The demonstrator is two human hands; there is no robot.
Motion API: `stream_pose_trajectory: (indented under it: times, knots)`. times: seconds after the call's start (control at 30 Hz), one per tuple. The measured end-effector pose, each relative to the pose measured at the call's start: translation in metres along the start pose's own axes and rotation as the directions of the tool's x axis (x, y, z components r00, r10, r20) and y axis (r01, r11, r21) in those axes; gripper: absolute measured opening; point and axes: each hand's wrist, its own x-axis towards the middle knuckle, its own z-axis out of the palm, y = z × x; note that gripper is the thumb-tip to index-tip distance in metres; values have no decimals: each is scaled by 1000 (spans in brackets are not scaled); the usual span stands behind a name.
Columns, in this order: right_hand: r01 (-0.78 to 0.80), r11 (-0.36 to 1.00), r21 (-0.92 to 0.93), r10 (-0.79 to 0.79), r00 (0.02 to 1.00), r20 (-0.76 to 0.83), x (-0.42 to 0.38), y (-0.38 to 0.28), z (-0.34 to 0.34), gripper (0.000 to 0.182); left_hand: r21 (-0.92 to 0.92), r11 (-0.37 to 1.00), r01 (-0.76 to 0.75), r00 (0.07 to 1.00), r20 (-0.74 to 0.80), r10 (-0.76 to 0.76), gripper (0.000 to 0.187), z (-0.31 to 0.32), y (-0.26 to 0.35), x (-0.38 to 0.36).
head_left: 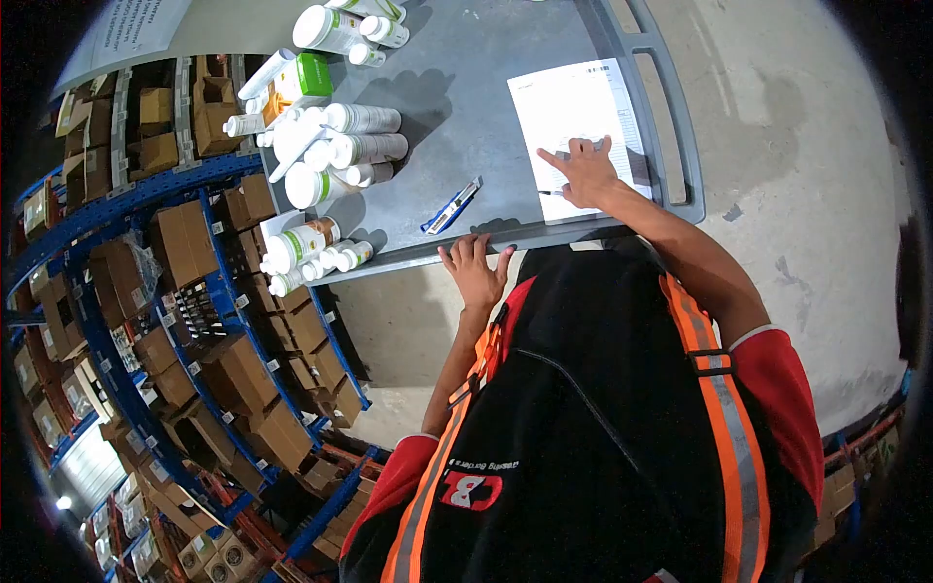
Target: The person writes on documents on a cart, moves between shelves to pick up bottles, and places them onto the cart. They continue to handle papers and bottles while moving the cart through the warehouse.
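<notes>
My right hand (588, 175) is over a printed sheet of paper (544, 102) on the grey cart top (486, 107). One finger stretches out to the left over the sheet, and the others are bent. A thin dark pen (550, 192) sticks out from under this hand, its rest hidden by the palm. At the cart's near edge rests my left hand (474, 274), fingers spread over the rim and holding nothing. Just beyond it lies a blue and white utility knife (452, 206).
White bottles (364, 149) lie and stand in groups along the cart's left side, with a green and orange box (313, 76) among them. The cart has a handle (671, 117) at right. Blue shelving racks (228, 282) with cardboard boxes (187, 241) stand to the left.
</notes>
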Motion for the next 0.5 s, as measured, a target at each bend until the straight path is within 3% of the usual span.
stream_pose_trajectory:
  times: [0.4,0.5]
  knots:
    - [13,999,31,-11,999,-41,-4,1,0,86,17,1000,-12,1000,-4,12,50,-3,3,1]
    - [34,999,34,-27,984,-175,-8,4,15,80,31,999,-6,1000,1,6,50,-4,2,1]
